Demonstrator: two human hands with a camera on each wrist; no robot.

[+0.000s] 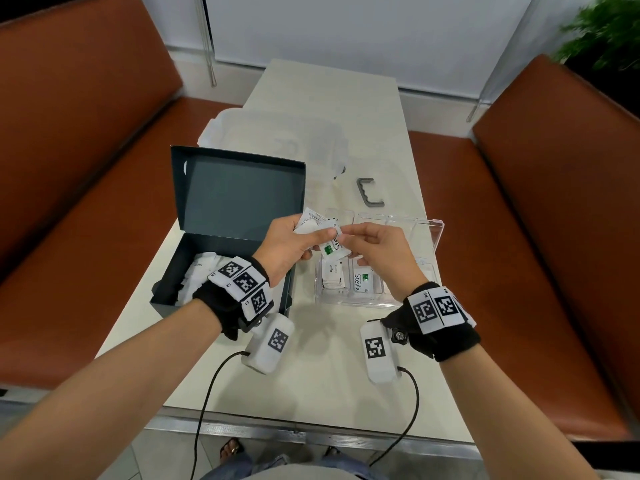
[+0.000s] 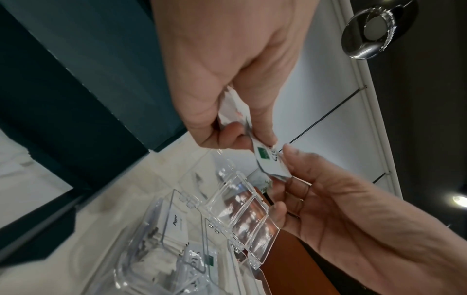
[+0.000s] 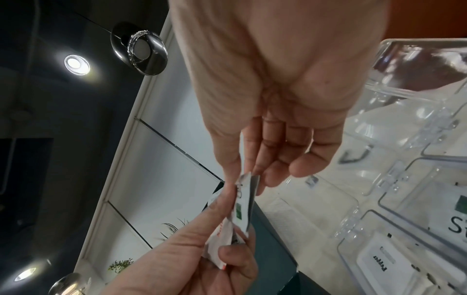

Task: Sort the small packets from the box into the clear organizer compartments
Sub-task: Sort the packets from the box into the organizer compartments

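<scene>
White paper packets sit fanned in the left hand (image 1: 287, 244), whose grip is closed around the small bundle (image 1: 310, 221), while the right hand (image 1: 377, 251) pinches the corner of one Stevia packet (image 1: 334, 245) between thumb and forefinger, the two hands meeting in the air above the gap between box and organizer. Only the head view shows the whole layout: the dark teal box (image 1: 221, 268) with its lid standing open on the left of the pale table (image 1: 311, 368), more white packets (image 1: 201, 275) heaped inside it. The left wrist view shows the green square on the pinched packet from below, and the organizer's clear hinged lid (image 2: 242, 207) lying open. The right wrist view alone reads the labels up close. The clear organizer (image 1: 374, 265) stands just right of the box, near the table's right edge; its near left compartment holds Pepper packets (image 1: 332, 275), the next one a Stevia sachet (image 1: 363, 280). Behind it lies a grey C-shaped handle (image 1: 370, 192), and a frosted plastic container (image 1: 277, 140) stands further back. Bare tabletop stretches toward the near edge under both wrists.
</scene>
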